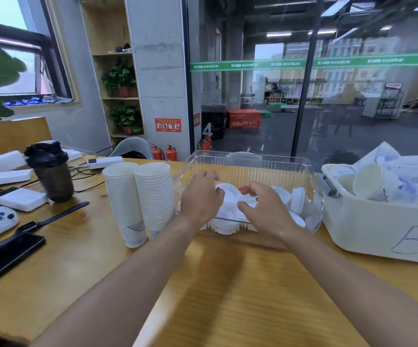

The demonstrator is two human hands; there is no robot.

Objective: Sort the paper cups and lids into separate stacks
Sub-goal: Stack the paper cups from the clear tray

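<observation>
Two tall stacks of paper cups [140, 201] already stand mid-tabletop, while both hands, left hand [201, 199] and right hand [263, 209], fingers loosely curled over white lids [228, 196] in the clear bin [250, 159], seem mid-sort; cups still fill the white tub [378, 229] at the right edge.

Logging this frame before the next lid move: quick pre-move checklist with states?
1. Both hands inside the clear bin: ok, left hand and right hand are over the lids.
2. Lid actually held: cannot tell, fingers curl over the pile.
3. Lids neatly stacked: not ok, some lie tilted and loose.
4. Cup stacks upright beside the bin: ok.
5. White bin emptied of cups: not ok.
</observation>
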